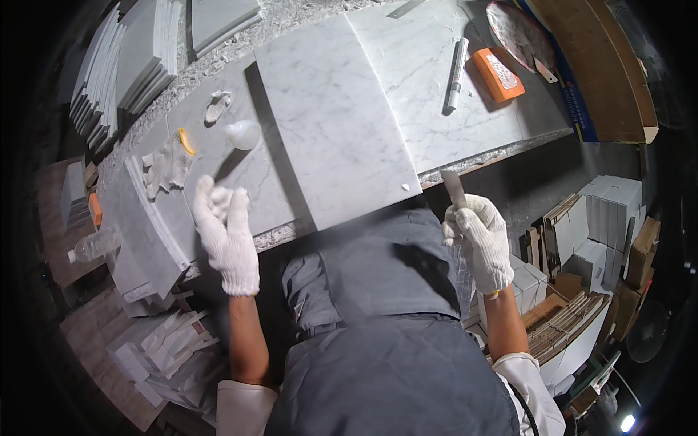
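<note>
A pale grey-veined marble slab (331,109) lies across the bench in front of me, its near edge at my apron. On its near right corner sits a small white dab (405,187). My right hand (480,236), in a white knit glove, is closed around a small flat scraper (454,187), blade up, just right of that corner. My left hand (227,236), gloved alike, hovers at the bench's near edge left of the slab. Its fingers are loosely bent and apart, with nothing in them. Beyond it stands a translucent white bottle (243,135).
A marker (456,76), an orange block (498,75) and a round dish of white paste (520,33) lie at right. Left are a crumpled glove (169,166), a yellow-handled piece (186,141) and stacked slabs (149,54). Cardboard (611,65) borders the far right; boxes (607,218) stand below.
</note>
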Motion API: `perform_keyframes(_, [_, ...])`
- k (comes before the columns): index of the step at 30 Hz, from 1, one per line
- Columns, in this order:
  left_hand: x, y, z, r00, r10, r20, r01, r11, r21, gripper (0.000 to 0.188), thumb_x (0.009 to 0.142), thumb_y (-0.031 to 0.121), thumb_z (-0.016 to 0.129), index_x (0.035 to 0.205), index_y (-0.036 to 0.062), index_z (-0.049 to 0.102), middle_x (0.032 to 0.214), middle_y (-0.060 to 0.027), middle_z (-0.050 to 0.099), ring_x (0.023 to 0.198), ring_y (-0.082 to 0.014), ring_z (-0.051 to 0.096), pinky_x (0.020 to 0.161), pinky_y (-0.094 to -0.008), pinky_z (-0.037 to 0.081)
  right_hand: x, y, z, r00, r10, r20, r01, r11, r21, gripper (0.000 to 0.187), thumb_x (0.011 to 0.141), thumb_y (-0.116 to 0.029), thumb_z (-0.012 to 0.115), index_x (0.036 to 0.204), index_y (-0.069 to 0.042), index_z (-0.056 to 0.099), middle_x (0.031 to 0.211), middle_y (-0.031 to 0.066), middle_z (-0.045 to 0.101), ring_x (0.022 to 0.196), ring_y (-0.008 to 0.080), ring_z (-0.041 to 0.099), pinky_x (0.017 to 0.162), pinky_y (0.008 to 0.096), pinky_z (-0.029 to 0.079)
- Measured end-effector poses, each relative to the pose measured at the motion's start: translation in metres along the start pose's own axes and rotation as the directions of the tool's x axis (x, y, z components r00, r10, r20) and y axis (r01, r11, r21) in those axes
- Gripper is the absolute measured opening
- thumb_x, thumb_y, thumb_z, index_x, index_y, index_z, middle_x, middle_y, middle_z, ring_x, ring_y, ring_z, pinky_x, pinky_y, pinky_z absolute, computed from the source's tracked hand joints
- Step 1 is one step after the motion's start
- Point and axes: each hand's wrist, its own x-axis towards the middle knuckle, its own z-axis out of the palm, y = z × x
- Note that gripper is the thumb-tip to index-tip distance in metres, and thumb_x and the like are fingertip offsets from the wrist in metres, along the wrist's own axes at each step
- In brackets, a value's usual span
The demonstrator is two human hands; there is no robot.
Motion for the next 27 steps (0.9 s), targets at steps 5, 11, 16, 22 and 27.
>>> perform_keyframes(5, [0.046, -0.019, 0.019, 0.939, 0.343, -0.007, -0.32, 0.882, 0.347, 0.085, 0.085, 0.022, 0.083, 0.153, 0.0022, 0.036, 0.145, -0.0186, 0.046, 0.133, -0.0297, 0.049, 0.112, -0.0416, 0.041, 0.002, 0.0, 0.012, 0.999, -0.035, -0.009, 0.035, 0.999, -0.033, 0.021, 0.097, -0.015, 0.068, 0.112, 0.0, 0.063, 0.089, 0.0067, 0.068, 0.069, 0.0127, 0.064, 0.058, 0.0259, 0.054])
perform_keyframes(11, [0.077, -0.031, 0.043, 0.96, 0.276, 0.047, -0.278, 0.922, 0.268, 0.084, 0.083, 0.027, 0.085, 0.15, 0.002, 0.041, 0.146, -0.0199, 0.048, 0.134, -0.0329, 0.05, 0.114, -0.0436, 0.039, -0.003, 0.014, 0.046, 0.991, -0.1, -0.09, 0.094, 0.993, -0.069, 0.03, 0.096, -0.014, 0.07, 0.12, 0.002, 0.06, 0.086, 0.0075, 0.069, 0.065, 0.0119, 0.065, 0.057, 0.0255, 0.055])
perform_keyframes(16, [0.087, -0.033, 0.046, 0.987, 0.16, 0.009, -0.159, 0.974, 0.161, 0.069, 0.085, 0.029, 0.084, 0.139, -0.0005, 0.053, 0.134, -0.0184, 0.058, 0.125, -0.0308, 0.056, 0.108, -0.0425, 0.043, 0.005, 0.025, 0.057, 0.983, -0.119, -0.139, 0.094, 0.98, -0.178, 0.026, 0.096, -0.015, 0.072, 0.116, -0.001, 0.062, 0.083, 0.0054, 0.068, 0.064, 0.01, 0.063, 0.055, 0.0253, 0.053])
perform_keyframes(22, [0.094, -0.038, 0.045, 0.99, 0.139, -0.027, -0.132, 0.974, 0.186, 0.054, 0.088, 0.03, 0.081, 0.127, -0.0014, 0.06, 0.12, -0.0141, 0.066, 0.113, -0.0256, 0.062, 0.1, -0.0391, 0.047, 0.012, 0.018, 0.053, 0.967, -0.145, -0.211, 0.105, 0.976, -0.189, 0.024, 0.093, -0.012, 0.075, 0.109, 0.001, 0.064, 0.082, 0.0043, 0.067, 0.062, 0.0068, 0.059, 0.056, 0.0227, 0.05])
perform_keyframes(27, [0.084, -0.024, 0.048, 0.985, 0.165, -0.048, -0.168, 0.983, -0.068, 0.04, 0.092, 0.012, 0.076, 0.126, -0.0006, 0.06, 0.123, -0.0114, 0.065, 0.11, -0.0203, 0.064, 0.097, -0.0345, 0.05, 0.016, 0.01, 0.044, 0.955, -0.17, -0.242, 0.138, 0.98, -0.142, 0.024, 0.094, -0.013, 0.071, 0.111, 0.002, 0.064, 0.084, 0.0057, 0.067, 0.064, 0.008, 0.061, 0.057, 0.0225, 0.05])
